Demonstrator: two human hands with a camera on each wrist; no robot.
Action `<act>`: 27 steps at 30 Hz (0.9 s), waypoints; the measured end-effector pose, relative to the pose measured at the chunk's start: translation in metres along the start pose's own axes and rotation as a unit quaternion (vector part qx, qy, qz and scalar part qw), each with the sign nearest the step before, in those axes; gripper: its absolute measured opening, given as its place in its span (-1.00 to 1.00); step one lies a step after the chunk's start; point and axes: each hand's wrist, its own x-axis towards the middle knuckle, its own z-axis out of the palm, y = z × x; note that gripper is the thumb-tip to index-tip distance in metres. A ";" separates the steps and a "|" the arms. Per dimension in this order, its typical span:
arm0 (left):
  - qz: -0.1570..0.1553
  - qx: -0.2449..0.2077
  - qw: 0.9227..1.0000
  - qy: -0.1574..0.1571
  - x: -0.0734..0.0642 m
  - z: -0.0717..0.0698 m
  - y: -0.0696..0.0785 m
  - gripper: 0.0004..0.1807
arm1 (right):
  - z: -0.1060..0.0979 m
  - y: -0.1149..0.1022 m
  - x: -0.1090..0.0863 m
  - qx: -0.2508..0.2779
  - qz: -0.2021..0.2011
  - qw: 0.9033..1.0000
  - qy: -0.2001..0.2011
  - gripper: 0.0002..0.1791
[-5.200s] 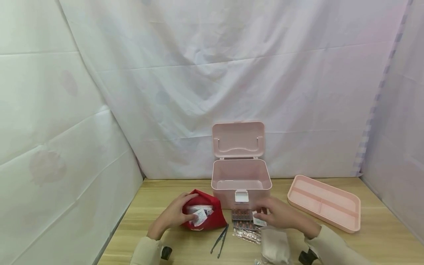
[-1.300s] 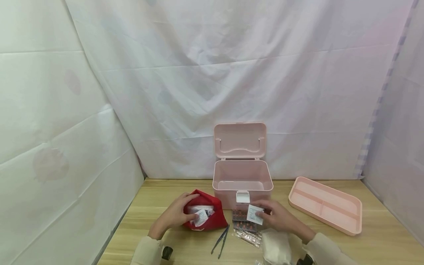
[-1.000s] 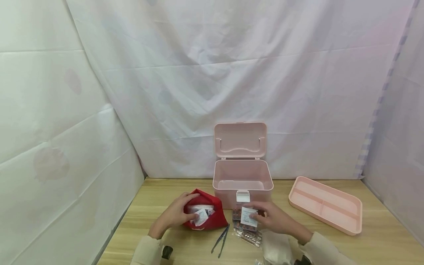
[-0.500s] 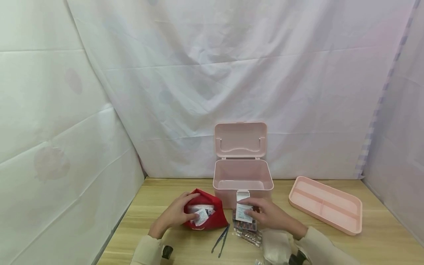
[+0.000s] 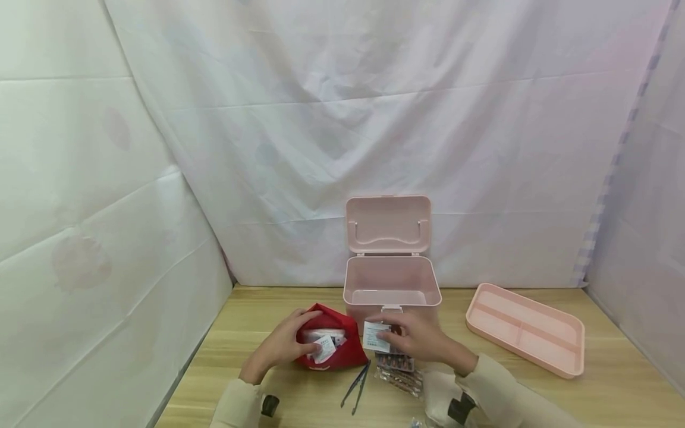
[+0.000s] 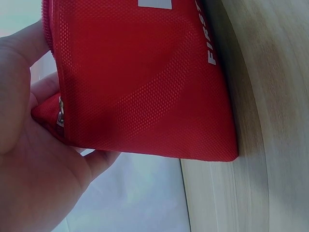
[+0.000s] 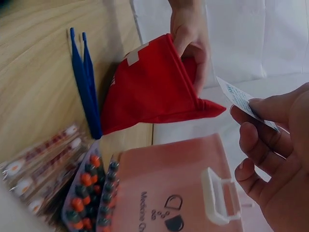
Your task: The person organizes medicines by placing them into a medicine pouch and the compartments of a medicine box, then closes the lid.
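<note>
My left hand (image 5: 280,343) holds the red first-aid pouch (image 5: 350,352) at its unzipped mouth, with thumb and fingers around the edge. Inside the mouth lie white packets (image 5: 324,348), one close by the thumb. Between thumb and fingers, my right hand (image 5: 420,339) pinches a small white printed sachet (image 7: 240,102). It hovers in front of the pink medicine box (image 5: 357,312), just right of the pouch. Below the right hand lie blister packs of capsules (image 5: 396,362), partly covered by the hand. Blue tweezers (image 7: 86,89) rest on the table near the pouch.
The lid (image 5: 388,224) of the medicine box stands raised against the white curtain. A pink divided tray (image 5: 527,333) lies on the right. Clear-wrapped swabs (image 5: 400,380) and a pale bag (image 5: 440,395), partly behind the right wrist, are on the wooden table.
My right hand has lifted the white sachet from beside the blister packs and moved left with it toward the pouch. My left hand has kept its hold on the pouch.
</note>
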 end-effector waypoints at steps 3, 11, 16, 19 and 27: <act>-0.001 0.004 1.000 0.002 0.001 0.000 -0.001 -0.24 | 0.003 -0.007 0.012 -0.001 0.000 1.000 -0.010 -0.64; -0.005 0.003 1.000 -0.001 0.001 0.001 -0.001 -0.23 | 0.018 -0.024 0.038 0.039 0.008 0.999 -0.032 -0.65; -0.004 0.002 1.000 -0.005 0.000 0.001 0.000 -0.22 | 0.031 -0.027 0.049 0.035 0.003 0.999 -0.036 -0.65; 0.000 0.002 1.000 -0.006 0.000 0.000 0.000 -0.22 | 0.036 -0.029 0.054 0.038 0.017 0.998 -0.043 -0.64; 0.014 0.005 1.000 0.000 -0.001 0.000 -0.002 -0.23 | 0.047 -0.030 0.067 0.008 0.011 0.999 -0.028 -0.63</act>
